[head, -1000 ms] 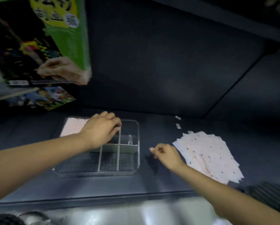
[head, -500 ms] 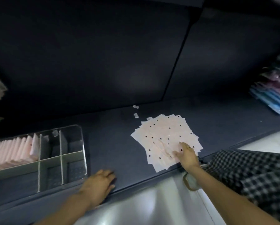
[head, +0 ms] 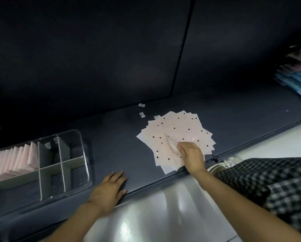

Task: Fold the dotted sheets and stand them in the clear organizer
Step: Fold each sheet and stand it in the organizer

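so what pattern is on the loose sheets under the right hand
Pale pink with scattered dark dots; the loose sheets show best in the head view.

The clear plastic divided organizer (head: 71, 172) is cut off by the left edge, so the row of folded pale pink sheets (head: 13, 161) standing in it cannot be counted. The near corner of the fanned pink dotted sheets (head: 174, 131) is hidden beneath the right hand (head: 191, 157). The blue and pink packets (head: 298, 81) at the right edge are blurred.
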